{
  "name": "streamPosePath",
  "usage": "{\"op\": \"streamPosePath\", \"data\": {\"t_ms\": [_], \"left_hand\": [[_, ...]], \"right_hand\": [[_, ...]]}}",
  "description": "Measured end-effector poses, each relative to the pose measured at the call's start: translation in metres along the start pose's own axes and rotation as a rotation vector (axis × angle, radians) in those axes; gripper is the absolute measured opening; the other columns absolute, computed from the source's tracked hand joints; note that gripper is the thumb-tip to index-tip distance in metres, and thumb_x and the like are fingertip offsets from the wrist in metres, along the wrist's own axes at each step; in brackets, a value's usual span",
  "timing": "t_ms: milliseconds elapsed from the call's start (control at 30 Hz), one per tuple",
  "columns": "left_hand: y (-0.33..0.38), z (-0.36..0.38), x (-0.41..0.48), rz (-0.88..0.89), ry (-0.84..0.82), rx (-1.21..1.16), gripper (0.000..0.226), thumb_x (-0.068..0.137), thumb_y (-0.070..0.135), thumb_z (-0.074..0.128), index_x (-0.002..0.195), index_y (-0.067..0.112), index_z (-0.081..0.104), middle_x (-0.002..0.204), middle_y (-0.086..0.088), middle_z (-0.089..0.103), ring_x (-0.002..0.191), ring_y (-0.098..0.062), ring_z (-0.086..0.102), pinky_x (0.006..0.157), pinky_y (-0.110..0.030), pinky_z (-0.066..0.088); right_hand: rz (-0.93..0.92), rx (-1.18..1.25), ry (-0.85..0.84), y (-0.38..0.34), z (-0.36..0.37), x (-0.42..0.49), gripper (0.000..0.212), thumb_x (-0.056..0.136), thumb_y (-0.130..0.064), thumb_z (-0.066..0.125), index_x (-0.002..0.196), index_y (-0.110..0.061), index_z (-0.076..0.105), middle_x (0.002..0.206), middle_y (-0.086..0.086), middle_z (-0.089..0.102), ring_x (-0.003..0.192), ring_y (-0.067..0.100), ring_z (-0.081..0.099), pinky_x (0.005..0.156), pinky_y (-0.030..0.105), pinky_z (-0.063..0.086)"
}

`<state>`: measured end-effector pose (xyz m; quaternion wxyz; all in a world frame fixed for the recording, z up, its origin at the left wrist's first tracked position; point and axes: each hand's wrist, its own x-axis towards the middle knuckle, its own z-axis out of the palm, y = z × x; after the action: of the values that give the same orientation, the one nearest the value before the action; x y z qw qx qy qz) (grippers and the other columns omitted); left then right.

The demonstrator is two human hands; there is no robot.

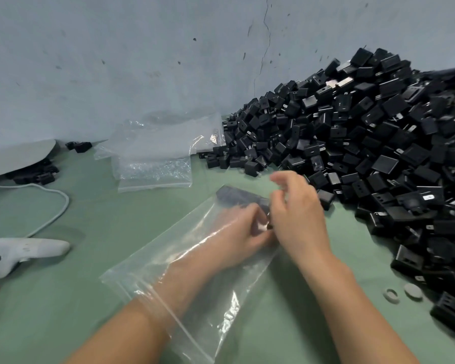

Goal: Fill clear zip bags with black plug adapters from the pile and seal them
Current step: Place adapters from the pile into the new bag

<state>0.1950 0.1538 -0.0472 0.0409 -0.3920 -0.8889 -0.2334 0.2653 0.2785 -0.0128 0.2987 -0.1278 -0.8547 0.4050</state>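
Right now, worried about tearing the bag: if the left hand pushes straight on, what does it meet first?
Probably the black adapters at the far end of the bag, just ahead of the left hand. The right hand is close there outside the film, so depth is uncertain.

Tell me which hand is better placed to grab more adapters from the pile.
Right. The right hand is outside the clear zip bag, next to the pile of black plug adapters on its side. The left hand is inside the bag, forearm through the mouth, so it must withdraw first.
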Motion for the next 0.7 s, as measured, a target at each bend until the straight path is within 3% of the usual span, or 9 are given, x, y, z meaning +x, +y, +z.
{"op": "streamPosePath", "data": {"t_ms": [100, 267, 367, 567, 700], "left_hand": [[0.002, 0.001, 0.009, 0.038, -0.042, 0.079, 0.052, 0.084, 0.073, 0.035, 0.060, 0.027, 0.046, 0.065, 0.007, 0.058, 0.063, -0.013, 0.056, 0.064, -0.032, 0.045], [0.008, 0.006, 0.015, -0.064, -0.002, 0.168, 0.064, 0.091, 0.066, 0.035, 0.050, 0.017, 0.044, 0.044, 0.003, 0.047, 0.046, -0.013, 0.045, 0.049, -0.030, 0.023], [0.010, 0.009, 0.015, -0.091, 0.025, 0.177, 0.061, 0.095, 0.061, 0.032, 0.052, 0.019, 0.045, 0.048, 0.001, 0.050, 0.053, -0.018, 0.051, 0.050, -0.033, 0.026], [-0.005, 0.007, -0.007, 0.131, 0.056, 0.077, 0.027, 0.100, 0.052, 0.035, 0.096, 0.038, 0.058, 0.068, 0.017, 0.047, 0.072, -0.004, 0.045, 0.066, -0.026, 0.035], [-0.007, 0.009, -0.010, 0.159, 0.046, 0.085, 0.030, 0.100, 0.049, 0.037, 0.119, 0.041, 0.059, 0.088, 0.011, 0.050, 0.084, -0.012, 0.045, 0.079, -0.035, 0.043]], "right_hand": [[0.227, -0.035, -0.032, 0.030, -0.004, -0.001, 0.021, 0.097, -0.011, 0.041, 0.110, -0.020, 0.055, 0.115, -0.004, 0.059, 0.110, 0.021, 0.054, 0.091, 0.039, 0.042], [0.190, -0.095, -0.057, 0.039, -0.002, -0.003, 0.015, 0.095, -0.011, 0.044, 0.098, -0.019, 0.055, 0.106, -0.005, 0.053, 0.100, 0.020, 0.053, 0.086, 0.039, 0.042], [0.164, -0.140, -0.073, 0.039, -0.001, -0.002, 0.013, 0.095, -0.012, 0.045, 0.095, -0.017, 0.056, 0.107, -0.004, 0.053, 0.099, 0.022, 0.053, 0.090, 0.042, 0.042], [0.155, -0.172, -0.086, 0.039, -0.003, -0.003, 0.024, 0.096, -0.007, 0.040, 0.085, -0.017, 0.060, 0.111, -0.005, 0.053, 0.094, 0.025, 0.056, 0.085, 0.042, 0.045], [0.174, -0.197, -0.096, 0.038, -0.003, -0.003, 0.027, 0.095, -0.006, 0.039, 0.083, -0.018, 0.060, 0.112, -0.003, 0.055, 0.093, 0.028, 0.058, 0.083, 0.041, 0.045]]}}
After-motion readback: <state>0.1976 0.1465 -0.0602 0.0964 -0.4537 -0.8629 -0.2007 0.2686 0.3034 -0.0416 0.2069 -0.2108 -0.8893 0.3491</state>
